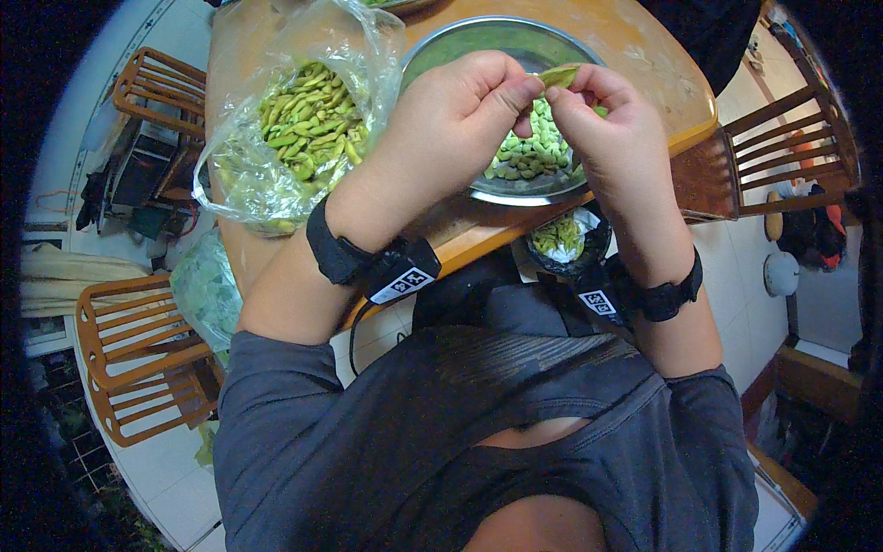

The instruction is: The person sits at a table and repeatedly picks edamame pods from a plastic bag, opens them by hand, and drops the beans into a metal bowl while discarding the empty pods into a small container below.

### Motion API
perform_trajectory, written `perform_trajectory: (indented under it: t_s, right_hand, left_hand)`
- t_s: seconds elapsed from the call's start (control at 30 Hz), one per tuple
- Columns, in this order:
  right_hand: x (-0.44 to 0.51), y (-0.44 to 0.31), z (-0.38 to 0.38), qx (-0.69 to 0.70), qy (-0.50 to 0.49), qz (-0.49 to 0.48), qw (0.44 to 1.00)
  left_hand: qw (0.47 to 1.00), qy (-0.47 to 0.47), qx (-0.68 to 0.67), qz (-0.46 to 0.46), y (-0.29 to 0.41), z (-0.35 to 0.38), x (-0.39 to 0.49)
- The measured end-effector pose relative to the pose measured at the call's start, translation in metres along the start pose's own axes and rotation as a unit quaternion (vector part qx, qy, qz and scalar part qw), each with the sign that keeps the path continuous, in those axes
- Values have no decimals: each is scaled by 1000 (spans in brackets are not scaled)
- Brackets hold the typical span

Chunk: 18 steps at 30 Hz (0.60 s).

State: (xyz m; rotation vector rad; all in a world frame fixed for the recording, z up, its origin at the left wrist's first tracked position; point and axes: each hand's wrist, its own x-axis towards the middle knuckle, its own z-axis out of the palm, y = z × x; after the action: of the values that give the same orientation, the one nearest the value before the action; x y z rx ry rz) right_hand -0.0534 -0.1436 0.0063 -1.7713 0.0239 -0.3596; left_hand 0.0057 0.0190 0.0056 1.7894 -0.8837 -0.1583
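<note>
Over a round metal tray [517, 199], my two hands meet at a green bean pod [559, 76]. My left hand [476, 110] pinches its left end between thumb and forefinger. The thumb and fingers of my right hand [607, 114] grip its right end, and another bit of green shows by the right palm. Shelled green beans [528, 155] lie in the tray, partly hidden by my hands. Left of the tray, a clear plastic bag [234, 172] stands open with many unshelled pods [314, 117] inside.
Below the wooden table's [469, 241] near edge, a black-lined bin [603, 241] holds empty-looking pods. Wooden chairs stand left [138, 331] and right [786, 148]. A filled plastic bag [207, 283] is at the left chair. Dark clothing shows across the table, top right.
</note>
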Motion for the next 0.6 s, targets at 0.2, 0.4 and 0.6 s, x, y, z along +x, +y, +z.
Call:
perform_trajectory:
  t_s: [0.2,0.4,0.6]
  right_hand:
    - [-3,-8,2,79,-32,49,995]
    - [-3,-14,6,176,-93,60,978]
    - [0,-4,11,103,-17,23,994]
  left_hand:
    - [976,-30,-212,-28,1,2,1]
    - [933,-106,-335,-80,-3,-8,3]
    - [943,-48,-321,-80,-7,-5,4]
